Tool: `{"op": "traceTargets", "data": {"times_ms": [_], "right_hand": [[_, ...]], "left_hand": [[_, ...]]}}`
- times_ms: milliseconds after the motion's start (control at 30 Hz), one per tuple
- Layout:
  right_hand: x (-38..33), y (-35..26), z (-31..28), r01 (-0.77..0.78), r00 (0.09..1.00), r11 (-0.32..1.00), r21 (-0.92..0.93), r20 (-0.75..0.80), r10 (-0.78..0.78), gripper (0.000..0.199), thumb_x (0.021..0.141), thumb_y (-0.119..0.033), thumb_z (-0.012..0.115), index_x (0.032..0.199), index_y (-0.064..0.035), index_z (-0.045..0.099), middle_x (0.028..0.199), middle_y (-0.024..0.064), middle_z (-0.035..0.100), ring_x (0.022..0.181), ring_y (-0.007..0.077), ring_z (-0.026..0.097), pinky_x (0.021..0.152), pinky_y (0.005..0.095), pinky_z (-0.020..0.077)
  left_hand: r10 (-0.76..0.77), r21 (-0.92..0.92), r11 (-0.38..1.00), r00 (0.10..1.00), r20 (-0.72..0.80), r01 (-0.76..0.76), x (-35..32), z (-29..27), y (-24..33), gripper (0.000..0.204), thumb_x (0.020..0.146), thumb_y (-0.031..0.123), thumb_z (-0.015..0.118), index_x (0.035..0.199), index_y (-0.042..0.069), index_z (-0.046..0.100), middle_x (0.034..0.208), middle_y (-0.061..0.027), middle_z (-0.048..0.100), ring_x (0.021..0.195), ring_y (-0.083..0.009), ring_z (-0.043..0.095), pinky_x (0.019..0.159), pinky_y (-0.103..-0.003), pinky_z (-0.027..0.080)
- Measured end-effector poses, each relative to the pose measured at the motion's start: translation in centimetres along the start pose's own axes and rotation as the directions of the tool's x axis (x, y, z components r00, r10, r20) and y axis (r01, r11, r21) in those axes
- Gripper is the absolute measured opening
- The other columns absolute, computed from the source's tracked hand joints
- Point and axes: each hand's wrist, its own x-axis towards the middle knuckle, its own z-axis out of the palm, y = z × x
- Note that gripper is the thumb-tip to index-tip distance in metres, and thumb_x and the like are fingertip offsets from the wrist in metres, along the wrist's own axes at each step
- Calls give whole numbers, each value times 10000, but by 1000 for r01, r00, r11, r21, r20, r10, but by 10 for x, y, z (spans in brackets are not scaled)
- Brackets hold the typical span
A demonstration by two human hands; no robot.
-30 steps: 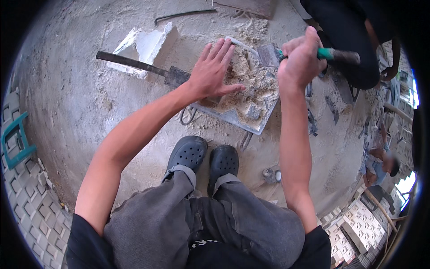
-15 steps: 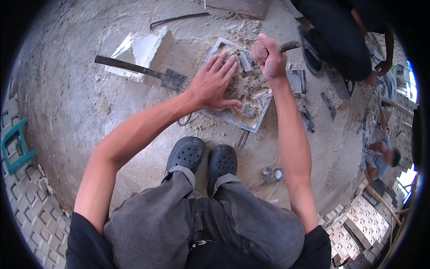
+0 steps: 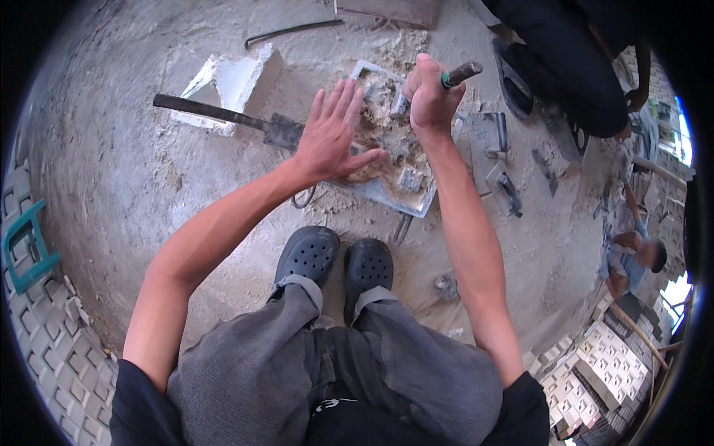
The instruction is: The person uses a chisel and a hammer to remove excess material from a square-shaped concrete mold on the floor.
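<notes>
A square metal frame (image 3: 379, 195) lies on the ground in front of my feet, filled with crumbly sand-coloured material and a few grey block pieces (image 3: 410, 178). Over its left side my left hand (image 3: 331, 137) is spread flat, fingers apart, holding nothing. My right hand (image 3: 433, 100) is closed around a tool with a dark round handle (image 3: 464, 72) and a green band, above the frame's right part. The tool's working end is mostly hidden by the hand. Beside my left hand lies a long-handled, flat-bladed metal tool (image 3: 212, 111).
A white angular block (image 3: 256, 74) and a bent dark rod (image 3: 294, 31) lie at the far left. Dark metal pieces (image 3: 487, 134) lie right of the frame. A crouching person (image 3: 565, 74) is at the upper right; another person (image 3: 632, 260) is farther right. A teal stool (image 3: 30, 245) stands at the left.
My left hand has shifted a little left. My right hand has moved slightly left and turned, so the handle now points up and to the right and its green band shows.
</notes>
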Motion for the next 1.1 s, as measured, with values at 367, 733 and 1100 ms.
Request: {"op": "traceTargets", "data": {"times_ms": [367, 733, 1100], "right_hand": [[-5, -21, 6, 15, 980, 999, -33, -198, -21, 420, 909, -254, 589, 531, -92, 505, 455, 8, 479, 377, 97, 426, 422, 253, 345], [5, -69, 13, 90, 990, 995, 53, -117, -83, 445, 935, -262, 554, 514, -164, 450, 438, -24, 459, 343, 72, 391, 356, 251, 312], [8, -49, 10, -66, 993, 989, 136, 109, 51, 418, 942, -226, 561, 565, -109, 420, 496, -30, 402, 394, 77, 395, 369, 253, 285]], "left_hand": [[-16, -29, 999, 1000, -11, 15, -3, -1, -3, 1196, 777, 792, 534, 1485, -98, 164, 1566, -279, 155, 1484, -374, 107, 1201, -501, 70], [-4, -13, 1000, 1000, -3, 4, -8, -1, -4, 1233, 767, 827, 495, 1475, -126, 160, 1560, -298, 146, 1481, -386, 98, 1198, -511, 73], [227, 65, 966, 941, 253, -250, -10, -13, 2, 1075, 822, 808, 410, 1521, 14, 218, 1593, -154, 207, 1495, -292, 123, 1212, -481, -6]]}}
